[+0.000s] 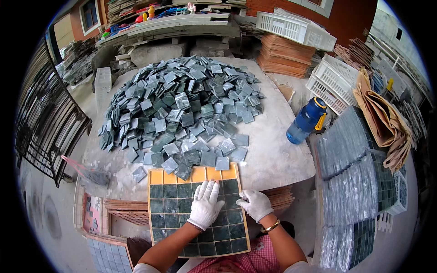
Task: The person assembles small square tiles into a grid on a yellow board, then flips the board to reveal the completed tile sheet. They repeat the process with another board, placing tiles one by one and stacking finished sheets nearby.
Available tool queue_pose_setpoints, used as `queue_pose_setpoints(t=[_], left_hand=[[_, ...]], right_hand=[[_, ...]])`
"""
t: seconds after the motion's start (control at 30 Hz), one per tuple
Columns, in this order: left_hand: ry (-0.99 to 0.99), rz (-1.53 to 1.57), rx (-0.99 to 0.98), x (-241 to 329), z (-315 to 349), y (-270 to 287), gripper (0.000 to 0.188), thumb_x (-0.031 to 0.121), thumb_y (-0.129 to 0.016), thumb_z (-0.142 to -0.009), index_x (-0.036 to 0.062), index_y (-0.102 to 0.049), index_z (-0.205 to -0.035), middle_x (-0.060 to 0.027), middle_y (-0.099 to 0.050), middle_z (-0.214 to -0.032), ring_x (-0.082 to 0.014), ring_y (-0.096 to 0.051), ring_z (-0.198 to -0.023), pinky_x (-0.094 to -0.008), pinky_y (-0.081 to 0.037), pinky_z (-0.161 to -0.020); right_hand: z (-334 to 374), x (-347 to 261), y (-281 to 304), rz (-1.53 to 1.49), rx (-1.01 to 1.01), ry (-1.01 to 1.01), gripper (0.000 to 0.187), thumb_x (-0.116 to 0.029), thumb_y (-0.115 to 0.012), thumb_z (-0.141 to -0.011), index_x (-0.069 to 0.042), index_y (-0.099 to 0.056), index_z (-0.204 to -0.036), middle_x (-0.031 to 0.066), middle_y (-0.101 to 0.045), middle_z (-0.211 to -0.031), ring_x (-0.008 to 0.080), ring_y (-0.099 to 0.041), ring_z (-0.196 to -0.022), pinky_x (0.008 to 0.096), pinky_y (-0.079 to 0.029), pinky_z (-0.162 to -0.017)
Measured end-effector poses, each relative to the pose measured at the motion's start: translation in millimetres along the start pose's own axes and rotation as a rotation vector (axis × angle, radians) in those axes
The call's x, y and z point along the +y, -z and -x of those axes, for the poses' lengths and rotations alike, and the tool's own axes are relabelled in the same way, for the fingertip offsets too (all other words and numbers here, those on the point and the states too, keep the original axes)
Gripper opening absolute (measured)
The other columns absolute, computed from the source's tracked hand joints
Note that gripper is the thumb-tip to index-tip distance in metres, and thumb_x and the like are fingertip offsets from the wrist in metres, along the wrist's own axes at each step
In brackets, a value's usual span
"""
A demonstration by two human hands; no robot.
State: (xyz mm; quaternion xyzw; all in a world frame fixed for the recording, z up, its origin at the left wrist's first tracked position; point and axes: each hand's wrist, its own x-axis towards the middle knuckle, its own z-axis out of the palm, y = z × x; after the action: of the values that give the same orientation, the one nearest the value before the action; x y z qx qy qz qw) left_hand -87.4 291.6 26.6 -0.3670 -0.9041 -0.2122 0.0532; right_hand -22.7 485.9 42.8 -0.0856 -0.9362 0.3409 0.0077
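Note:
A yellow gridded board with thin raised dividers and a wooden edge lies in front of me. Dark green square tiles fill its rows, while the far row shows bare yellow. My left hand, in a white glove, lies flat on the tiles with its fingers stretched forward. At the board's right edge is my right hand, also gloved, its fingers curled and closed; whatever they grip is hidden. Beyond the board rises a large heap of loose square tiles, a few overlapping the board's far edge.
The heap rests on a pale worktable. A blue bottle stands at its right. Farther right are wrapped tile stacks, brown paper and white crates. Reddish boards are piled behind; a metal rack stands left.

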Motion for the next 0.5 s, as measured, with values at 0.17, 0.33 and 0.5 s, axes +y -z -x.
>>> queue_pose_setpoints(t=[0.17, 0.33, 0.5], left_hand=[[0.019, -0.134, -0.113, 20, 25, -6, 0.075, 0.046, -0.057, -0.083, -0.0013, -0.036, -0.137, -0.0195, -0.034, -0.144, -0.0333, -0.029, -0.136, -0.0481, -0.015, -0.112], [-0.118, -0.067, -0.045, 34, 24, -7, 0.072, 0.044, -0.060, -0.078, -0.0015, -0.044, -0.132, -0.0183, -0.039, -0.141, -0.0309, -0.035, -0.133, -0.0537, -0.020, -0.109], [-0.166, 0.021, -0.119, 18, 9, 6, 0.060, 0.044, -0.059, -0.081, 0.0029, -0.051, -0.125, -0.0159, -0.048, -0.133, -0.0310, -0.043, -0.125, -0.0488, -0.029, -0.106]], right_hand=[[10, -19, -21, 0.201, 0.121, -0.072, 0.025, -0.030, -0.063, -0.082, -0.007, -0.058, -0.089, 0.0126, -0.061, -0.084, 0.0331, -0.063, -0.074, 0.0422, -0.050, -0.066], [13, -32, -31, 0.604, 0.028, -0.069, 0.024, -0.031, -0.057, -0.086, -0.008, -0.055, -0.084, 0.0129, -0.059, -0.078, 0.0284, -0.065, -0.069, 0.0420, -0.053, -0.057], [-22, -39, 16, 0.412, -0.221, -0.133, 0.031, -0.034, -0.059, -0.084, -0.007, -0.060, -0.100, 0.0120, -0.064, -0.098, 0.0329, -0.064, -0.081, 0.0432, -0.051, -0.072]])
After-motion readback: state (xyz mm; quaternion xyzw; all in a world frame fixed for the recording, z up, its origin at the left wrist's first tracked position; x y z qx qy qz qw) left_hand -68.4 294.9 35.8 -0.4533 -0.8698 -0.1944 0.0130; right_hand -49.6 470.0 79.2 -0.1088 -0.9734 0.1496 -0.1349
